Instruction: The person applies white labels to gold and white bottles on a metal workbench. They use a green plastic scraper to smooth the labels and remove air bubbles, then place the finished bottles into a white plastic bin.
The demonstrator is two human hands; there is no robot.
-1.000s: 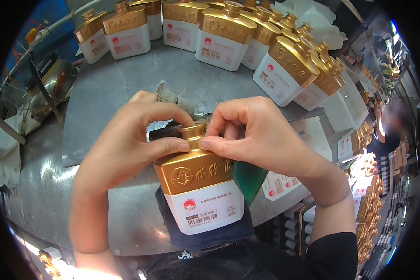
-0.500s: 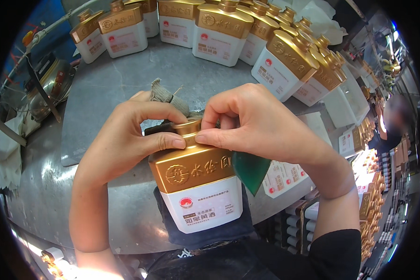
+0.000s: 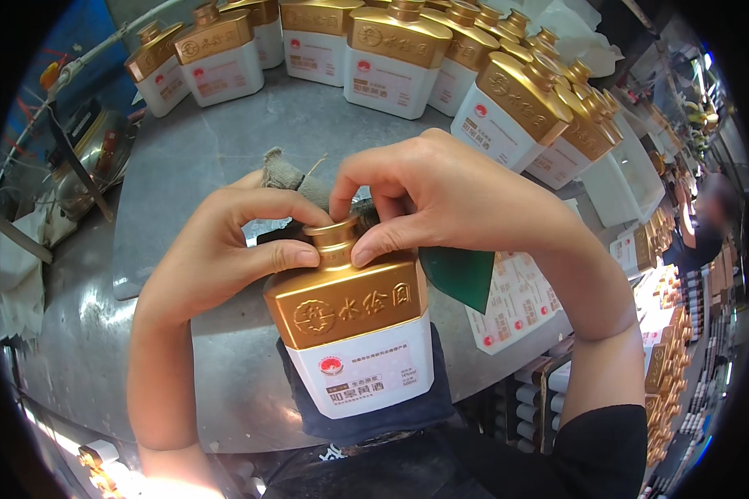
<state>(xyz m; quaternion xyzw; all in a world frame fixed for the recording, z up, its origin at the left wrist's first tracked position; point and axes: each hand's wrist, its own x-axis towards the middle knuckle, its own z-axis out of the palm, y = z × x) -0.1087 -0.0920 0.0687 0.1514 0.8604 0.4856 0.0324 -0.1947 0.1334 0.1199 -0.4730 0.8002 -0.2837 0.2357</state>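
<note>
A flat bottle with a gold shoulder and neck and a white, labelled lower body stands close in front of me, its label side facing me. My left hand pinches the left side of the neck between thumb and forefinger. On the right, my right hand presses its thumb to the neck, with its forefinger bent behind the rim. A dark green flat piece sticks out below my right hand; how it is held is hidden. Dark cloth lies beneath the bottle, and a grey knitted cloth lies behind the hands.
Several similar gold-and-white bottles line the far side of the grey metal table. A sheet of labels lies at the right, near a white bin. Further right are racks of bottles and another person.
My right forefinger has moved left, behind the bottle's neck, and the right hand has risen slightly. The green piece has turned and shifted right. The bottle has hardly moved.
</note>
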